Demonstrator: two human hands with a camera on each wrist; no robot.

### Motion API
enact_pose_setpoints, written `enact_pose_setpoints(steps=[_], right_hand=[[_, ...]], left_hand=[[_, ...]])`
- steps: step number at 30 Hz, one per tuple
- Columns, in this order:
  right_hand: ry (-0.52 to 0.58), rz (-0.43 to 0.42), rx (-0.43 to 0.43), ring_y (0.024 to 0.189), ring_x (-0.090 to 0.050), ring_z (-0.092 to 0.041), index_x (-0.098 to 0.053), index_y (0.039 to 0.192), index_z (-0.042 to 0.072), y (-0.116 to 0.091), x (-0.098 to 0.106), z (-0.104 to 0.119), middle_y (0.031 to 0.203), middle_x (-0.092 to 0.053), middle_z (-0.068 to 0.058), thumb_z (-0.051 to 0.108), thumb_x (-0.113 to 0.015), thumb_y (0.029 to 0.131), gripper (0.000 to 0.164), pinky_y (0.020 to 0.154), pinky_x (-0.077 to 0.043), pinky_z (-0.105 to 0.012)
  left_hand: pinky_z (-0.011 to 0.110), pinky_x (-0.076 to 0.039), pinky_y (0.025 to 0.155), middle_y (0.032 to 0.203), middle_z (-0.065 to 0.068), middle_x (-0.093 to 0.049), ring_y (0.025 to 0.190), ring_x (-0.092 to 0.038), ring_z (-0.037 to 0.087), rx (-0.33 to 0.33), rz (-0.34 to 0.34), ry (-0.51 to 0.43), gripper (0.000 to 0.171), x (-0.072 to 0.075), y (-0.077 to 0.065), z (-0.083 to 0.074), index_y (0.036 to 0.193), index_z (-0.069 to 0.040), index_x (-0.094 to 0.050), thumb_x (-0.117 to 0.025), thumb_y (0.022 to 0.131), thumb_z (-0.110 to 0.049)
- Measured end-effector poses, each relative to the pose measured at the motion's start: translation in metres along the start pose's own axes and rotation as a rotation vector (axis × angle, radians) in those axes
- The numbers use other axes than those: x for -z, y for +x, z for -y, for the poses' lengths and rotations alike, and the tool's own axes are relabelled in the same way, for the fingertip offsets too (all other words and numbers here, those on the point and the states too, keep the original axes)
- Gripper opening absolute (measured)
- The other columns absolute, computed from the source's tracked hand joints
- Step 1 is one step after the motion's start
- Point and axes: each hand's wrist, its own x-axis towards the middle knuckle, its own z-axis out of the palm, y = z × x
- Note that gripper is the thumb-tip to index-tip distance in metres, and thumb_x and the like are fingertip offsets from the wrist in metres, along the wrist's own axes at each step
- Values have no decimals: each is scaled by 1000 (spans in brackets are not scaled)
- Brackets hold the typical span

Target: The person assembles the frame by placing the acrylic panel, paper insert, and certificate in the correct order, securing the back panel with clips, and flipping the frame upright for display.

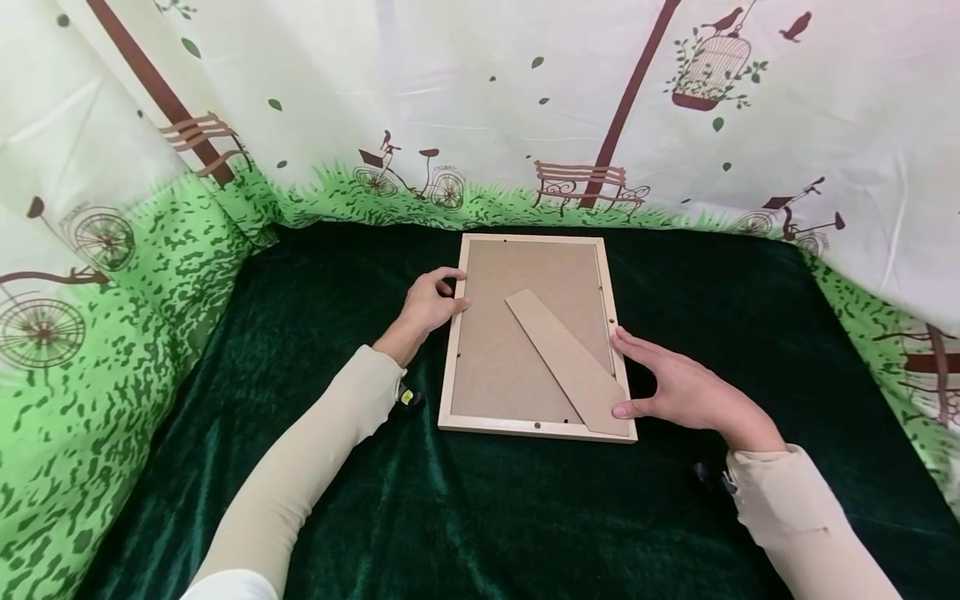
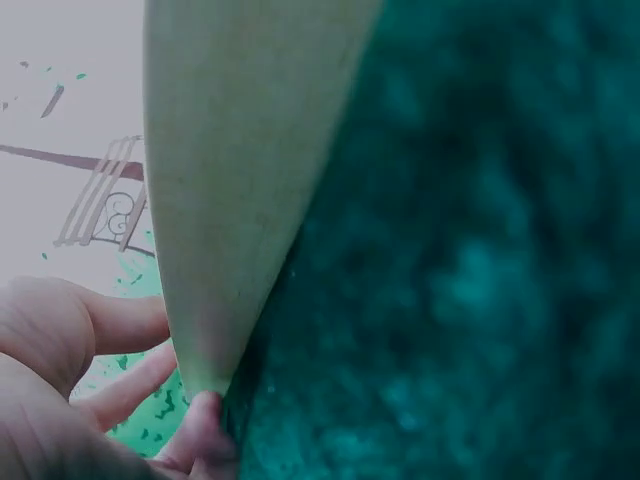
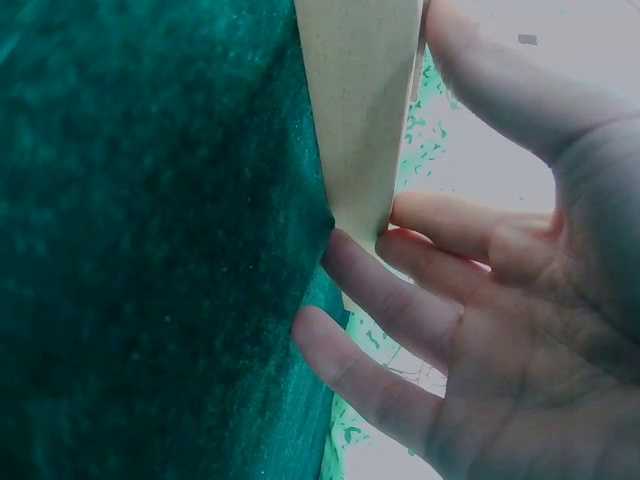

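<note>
A light wooden picture frame [image 1: 495,424] lies back side up, its brown backing board [image 1: 491,358] showing. Slanting across that board is a flat easel leg [image 1: 558,354], whose lower end reaches over the bottom right corner. My left hand [image 1: 429,302] holds the left rim, with thumb and forefinger tips at the wood and the other fingers bent. In the left wrist view, its fingertips meet the pale side of the frame [image 2: 235,180]. At the right rim, my right hand [image 1: 693,387] has its thumb by the leg's lower end and its fingers stretched along the side [image 3: 365,110].
Dark green velvet cloth [image 1: 360,508] covers the table under the frame. A printed curtain [image 1: 480,108] with bicycles, benches and grass rises behind and along both sides. Small dark fasteners [image 1: 537,425] sit around the frame's inner edge. Dark wrist devices [image 1: 408,396] show by both cuffs.
</note>
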Motion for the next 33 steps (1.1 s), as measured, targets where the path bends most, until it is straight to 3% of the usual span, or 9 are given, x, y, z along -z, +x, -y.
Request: enact_pose_setpoints(steps=[6, 12, 14, 21, 33], right_hand=[[4, 4, -3, 150, -24, -42, -24, 159, 14, 1, 1, 2, 167, -16, -12, 64, -75, 76, 110, 113, -29, -64], [7, 4, -5, 150, -24, -42, -24, 159, 14, 1, 0, 3, 167, -16, -12, 63, -76, 75, 110, 113, -28, -64], [10, 5, -6, 150, -24, -42, -24, 159, 14, 1, -1, 3, 167, -16, -12, 64, -76, 75, 110, 113, -28, -64], [4, 0, -1, 150, -25, -41, -24, 159, 14, 1, -2, 3, 167, -17, -12, 64, -75, 75, 111, 113, -29, -63], [-9, 2, -3, 149, -25, -43, -25, 159, 12, 0, 0, 3, 166, -17, -15, 64, -76, 75, 111, 113, -29, -64]], left_hand=[[38, -43, 83, 123, 11, -44, 104, -45, 28, -54, 1, 18, 41, 2, 0, 4, 131, -25, -62, -72, 91, -22], [36, -45, 81, 110, 12, -51, 96, -49, 28, -205, -34, 159, 40, 2, -5, 3, 130, -15, -63, -71, 91, -18], [36, -47, 80, 108, 11, -53, 95, -50, 28, -228, -36, 196, 40, 2, -7, 2, 130, -13, -62, -70, 91, -17], [35, -50, 76, 106, 11, -56, 93, -53, 26, -210, -33, 239, 39, 0, -9, 1, 133, -15, -60, -66, 95, -18], [33, -47, 68, 101, 11, -57, 87, -54, 26, -235, -17, 351, 39, -2, -8, -6, 135, -16, -58, -60, 97, -16]])
